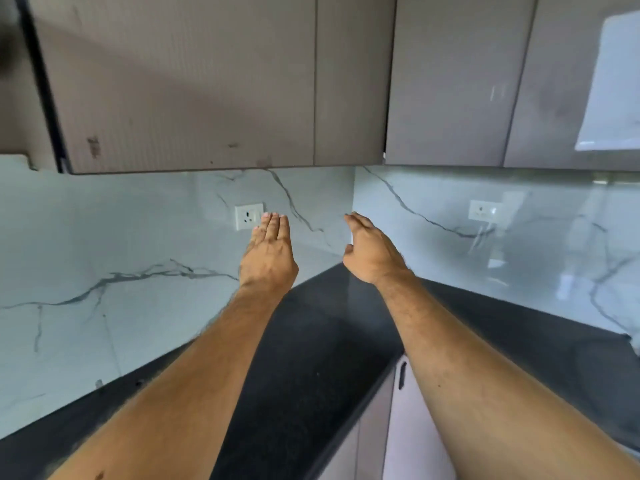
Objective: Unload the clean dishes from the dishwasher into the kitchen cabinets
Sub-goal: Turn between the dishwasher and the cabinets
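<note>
A wall socket point(248, 216) sits on the marble backsplash point(104, 244) at ten o'clock. Just right of it, the left hand point(268, 252) reaches out flat, fingers straight, grasping nothing. At one o'clock the right hand point(369, 251) likewise hangs released over the black countertop point(311, 358). The upper cabinets point(207, 81) at twelve o'clock are closed; no dishes show.

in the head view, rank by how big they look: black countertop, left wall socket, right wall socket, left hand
1. black countertop
2. left hand
3. and 4. left wall socket and right wall socket look about alike; not ranked.
The hand is nearer the camera, so its rank is unsure.
</note>
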Tool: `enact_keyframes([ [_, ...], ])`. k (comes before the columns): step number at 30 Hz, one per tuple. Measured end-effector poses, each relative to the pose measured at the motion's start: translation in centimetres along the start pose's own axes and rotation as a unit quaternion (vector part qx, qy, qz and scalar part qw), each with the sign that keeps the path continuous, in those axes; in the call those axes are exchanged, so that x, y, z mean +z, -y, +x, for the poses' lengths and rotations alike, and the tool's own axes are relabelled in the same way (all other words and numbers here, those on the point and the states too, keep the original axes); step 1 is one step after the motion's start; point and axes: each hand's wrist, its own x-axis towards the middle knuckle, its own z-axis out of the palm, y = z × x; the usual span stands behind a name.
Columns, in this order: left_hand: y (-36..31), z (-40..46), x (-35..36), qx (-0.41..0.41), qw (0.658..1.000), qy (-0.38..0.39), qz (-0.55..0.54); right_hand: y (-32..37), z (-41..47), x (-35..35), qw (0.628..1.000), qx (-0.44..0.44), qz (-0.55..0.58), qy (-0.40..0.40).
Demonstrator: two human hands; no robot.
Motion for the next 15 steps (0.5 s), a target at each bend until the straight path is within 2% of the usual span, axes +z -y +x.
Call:
enact_keyframes([
  [4, -2.7, -1.4, 2.2, 0.035, 0.999, 0.021, -0.001, -4.3, -3.5, 0.9, 0.998, 0.065, -0.006, 0.016],
  [7, -5.0, -3.3, 4.2, 0.058, 0.995, 0.061, -0.062, -8.1, -6.6, 2.0, 0.993, 0.113, -0.014, 0.033],
  [15, -13.2, -10.1, 13.1, 0.142, 0.955, 0.188, -0.181, -17.2, -16.6, 3.2, 0.967, 0.246, -0.02, 0.062],
])
